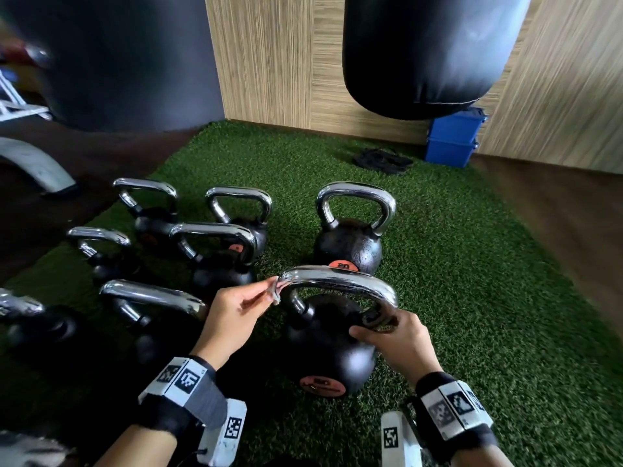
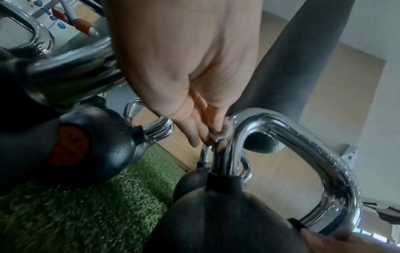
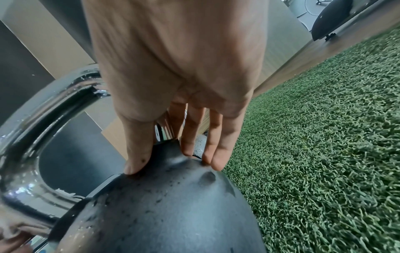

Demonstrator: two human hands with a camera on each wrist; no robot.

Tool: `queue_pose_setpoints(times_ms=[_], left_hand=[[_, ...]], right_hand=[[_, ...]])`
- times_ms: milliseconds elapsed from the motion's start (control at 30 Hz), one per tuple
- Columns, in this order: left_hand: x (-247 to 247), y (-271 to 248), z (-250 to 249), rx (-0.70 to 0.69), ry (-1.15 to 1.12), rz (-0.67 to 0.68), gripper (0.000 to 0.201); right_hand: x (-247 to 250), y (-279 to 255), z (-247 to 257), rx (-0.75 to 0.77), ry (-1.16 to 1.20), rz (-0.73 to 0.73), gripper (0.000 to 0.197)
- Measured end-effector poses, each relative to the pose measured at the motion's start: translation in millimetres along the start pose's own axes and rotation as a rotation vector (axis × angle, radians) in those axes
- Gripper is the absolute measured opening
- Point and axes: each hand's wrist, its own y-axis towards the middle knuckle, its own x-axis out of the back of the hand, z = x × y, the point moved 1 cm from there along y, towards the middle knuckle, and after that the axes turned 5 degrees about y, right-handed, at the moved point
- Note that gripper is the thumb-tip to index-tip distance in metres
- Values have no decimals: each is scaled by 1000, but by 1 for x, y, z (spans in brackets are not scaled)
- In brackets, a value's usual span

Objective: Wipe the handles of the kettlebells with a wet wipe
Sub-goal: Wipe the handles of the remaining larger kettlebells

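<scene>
Two black punching bags [image 1: 428,52] hang over the far end of the green turf mat [image 1: 472,264], the right one just in front of a stack of blue bins [image 1: 451,139] against the wood-panelled wall [image 1: 279,62]. On the turf stand several black kettlebells with chrome handles: a cluster [image 1: 202,230] to the left, one marked 20 [image 1: 349,241] in the middle, and the nearest kettlebell [image 1: 327,345] right in front of me, standing upright between my hands. Its chrome handle [image 1: 340,284] arches across the top and shows droplets in the left wrist view. My right hand [image 1: 394,338] steadies it at the right end of the handle, where the chrome meets the ball, with thumb and fingers set either side of that joint and their tips resting on the black body. My left hand [image 1: 236,308] pinches a small crumpled wet wipe [image 1: 274,291] between thumb and fingertips and presses it against the left bend of the handle. The wipe is bunched small and greyish white, touching the chrome.
</scene>
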Motion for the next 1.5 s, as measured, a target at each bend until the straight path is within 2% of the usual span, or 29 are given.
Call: queue_pose_setpoints(times_ms=[133,233,333,367,433,533,633,733,833,933,1033,1100,1167,1200,1233,1300,1333,1400,1500], left_hand=[[-14,-8,9,42,11,5,28],[-21,-11,13,50,118,33,26],[-19,-14,10,140,31,106,14],[-20,-15,10,153,-2,107,13],[-23,-17,10,130,78,17,11],[-26,-19,8,54,277,-98,17],[-26,-17,6,-2,316,-92,24],[-31,-6,-1,-8,359,-87,18],[-41,19,-9,1,425,-87,24],[-59,43,-23,-116,581,-11,19],[-76,56,-37,-254,622,38,50],[-78,63,-43,-258,632,123,62],[-73,71,-39,-171,549,247,62],[-69,74,-34,-114,459,306,60],[-66,74,-29,-67,373,353,52],[-65,72,-22,-26,319,377,19],[-66,70,-18,-45,315,346,16],[-69,67,-14,-110,339,277,22],[-71,74,-17,-172,391,249,21]], right_hand=[[-1,7,-6,-4,-65,-19,68],[3,9,-5,19,-207,-31,56],[7,11,-2,25,-278,-42,61],[7,11,-1,35,-299,-40,61],[5,9,1,51,-307,-13,59],[5,5,4,59,-208,13,55],[9,0,3,75,-310,3,52],[18,-11,0,158,-383,99,53],[23,-23,6,306,-514,165,29],[14,-35,9,433,-668,245,26],[-5,-38,12,457,-665,315,26],[-12,-27,15,395,-574,280,15],[-16,-12,21,357,-418,163,8],[-17,-2,22,332,-386,87,13],[-18,7,21,267,-416,45,34],[-26,21,13,40,-423,142,89],[-32,25,9,-53,-359,221,105],[-43,30,0,-128,-247,281,115],[-47,33,-6,-131,-229,265,129]])
